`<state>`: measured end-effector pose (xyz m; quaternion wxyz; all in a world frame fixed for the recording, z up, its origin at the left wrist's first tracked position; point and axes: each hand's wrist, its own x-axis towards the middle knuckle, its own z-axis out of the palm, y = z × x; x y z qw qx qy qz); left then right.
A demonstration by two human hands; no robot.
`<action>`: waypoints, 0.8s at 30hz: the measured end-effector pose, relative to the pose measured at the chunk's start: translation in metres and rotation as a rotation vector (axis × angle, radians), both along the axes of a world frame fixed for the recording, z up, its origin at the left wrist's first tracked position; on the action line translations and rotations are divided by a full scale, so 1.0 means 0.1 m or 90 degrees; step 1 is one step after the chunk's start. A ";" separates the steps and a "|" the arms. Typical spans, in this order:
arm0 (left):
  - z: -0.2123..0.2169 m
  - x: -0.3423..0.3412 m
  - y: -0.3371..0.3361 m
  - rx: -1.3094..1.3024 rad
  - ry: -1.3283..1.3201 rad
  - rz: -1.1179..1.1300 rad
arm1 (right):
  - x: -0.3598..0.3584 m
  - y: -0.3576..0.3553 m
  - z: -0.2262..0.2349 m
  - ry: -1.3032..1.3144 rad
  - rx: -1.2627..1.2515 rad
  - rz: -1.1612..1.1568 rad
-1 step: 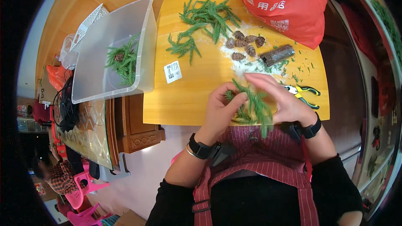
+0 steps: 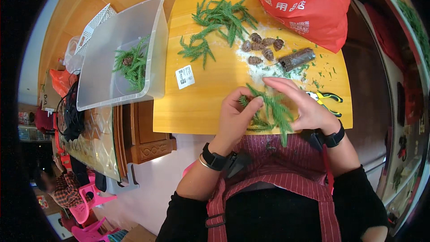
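Note:
Over the near edge of the yellow table, my left hand [image 2: 240,110] pinches a green artificial fir sprig [image 2: 278,113] between thumb and fingertips. Its needled tips hang down toward my apron. My right hand [image 2: 309,110] curves around the sprig's right side with thumb and fingers spread apart; whether it touches the needles I cannot tell. Just beyond that hand lie yellow-and-black pliers [image 2: 327,101], their jaws partly hidden by it. Several brown pine cones [image 2: 268,54] rest on white powder farther back, beside a bundle of dark wire stems [image 2: 297,59].
More fir sprigs [image 2: 224,18] lie at the table's [image 2: 201,112] back left, near a white label [image 2: 185,77]. A clear plastic bin [image 2: 154,62] at left contains greenery with a pine cone [image 2: 127,60]. A red bag [image 2: 309,6] of cones stands back right. One person [image 2: 65,188] sits far left.
The sprig was smeared by motion and is now sharper. Both hands have shifted only slightly, keeping the same pose.

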<state>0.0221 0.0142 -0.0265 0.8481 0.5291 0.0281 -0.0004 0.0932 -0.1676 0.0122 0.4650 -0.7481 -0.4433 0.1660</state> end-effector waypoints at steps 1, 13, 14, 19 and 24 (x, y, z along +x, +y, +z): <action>-0.01 0.01 0.00 0.024 -0.008 0.044 | 0.02 -0.01 -0.03 0.000 0.000 0.003; -0.01 -0.01 -0.07 0.102 0.003 0.097 | -0.26 0.17 -0.03 -0.367 -0.039 -0.162; -0.02 -0.01 -0.06 0.099 0.006 0.090 | -0.26 0.17 -0.04 -0.368 -0.039 -0.161; 0.00 0.00 -0.09 0.079 -0.005 0.108 | -0.25 0.18 -0.06 -0.365 -0.030 -0.170; -0.05 0.00 -0.06 0.088 0.005 0.074 | -0.23 0.15 -0.09 -0.388 -0.035 -0.167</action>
